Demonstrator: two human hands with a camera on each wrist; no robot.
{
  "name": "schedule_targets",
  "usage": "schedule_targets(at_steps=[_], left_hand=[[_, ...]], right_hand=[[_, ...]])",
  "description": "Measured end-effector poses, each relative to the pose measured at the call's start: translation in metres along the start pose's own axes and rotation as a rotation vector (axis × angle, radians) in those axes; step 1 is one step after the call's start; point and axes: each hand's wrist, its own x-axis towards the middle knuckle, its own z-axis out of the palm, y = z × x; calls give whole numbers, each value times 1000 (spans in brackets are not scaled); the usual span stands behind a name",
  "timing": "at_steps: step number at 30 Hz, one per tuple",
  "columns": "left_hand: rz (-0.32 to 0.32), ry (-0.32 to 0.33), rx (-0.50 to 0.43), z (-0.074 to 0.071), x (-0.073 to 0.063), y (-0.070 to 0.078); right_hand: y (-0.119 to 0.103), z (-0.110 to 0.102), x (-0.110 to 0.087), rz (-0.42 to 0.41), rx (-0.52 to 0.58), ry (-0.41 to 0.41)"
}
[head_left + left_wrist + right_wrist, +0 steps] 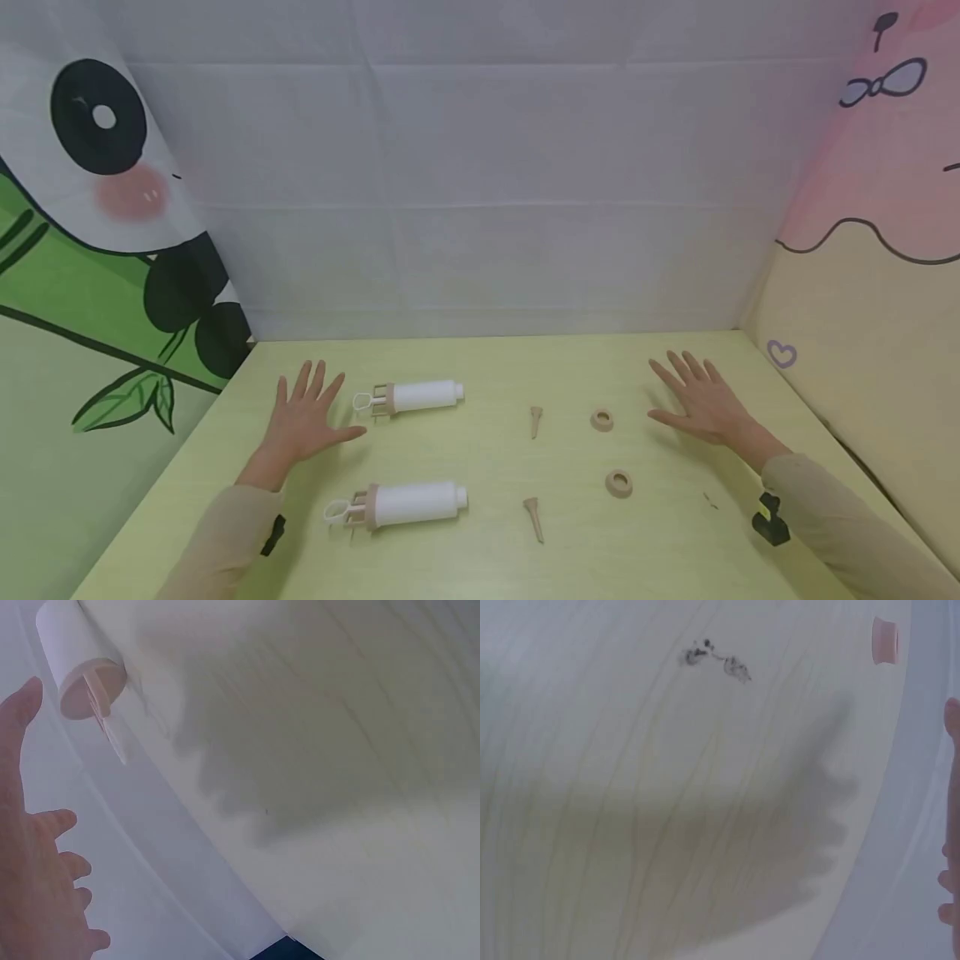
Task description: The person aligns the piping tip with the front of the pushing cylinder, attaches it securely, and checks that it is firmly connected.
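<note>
My left hand [303, 417] is held over the left of the table with its fingers spread and nothing in it. To its right lies a white syringe-like tube [426, 396] with a beige collar and looped handle; its collar end [94, 688] shows near the thumb in the left wrist view. A second such tube [416, 504] lies nearer the front. My right hand [708, 408], likewise spread and holding nothing, hovers at the right. Nearest it are two beige rings, the far ring [602, 419] and the near ring [618, 483].
Between tubes and rings lie two small beige tapered nozzles, a far nozzle [536, 422] and a near nozzle [534, 518]. Dark marks [716, 660] show on the pale table [495, 575]. A white cloth wall [495, 208] rises behind, with printed cloths at both sides.
</note>
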Motion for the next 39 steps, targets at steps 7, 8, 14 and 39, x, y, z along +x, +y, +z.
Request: schedule_targets(at_steps=[7, 8, 14, 39], left_hand=[[53, 16, -32, -4, 1, 12], [60, 18, -38, -5, 1, 14], [105, 26, -76, -7, 1, 27], [350, 109, -274, -13, -5, 101]], right_hand=[[-7, -4, 3, -38, 31, 4], [-8, -3, 3, -47, 44, 7], [-14, -1, 4, -101, 131, 19], [-63, -10, -1, -144, 273, -66]])
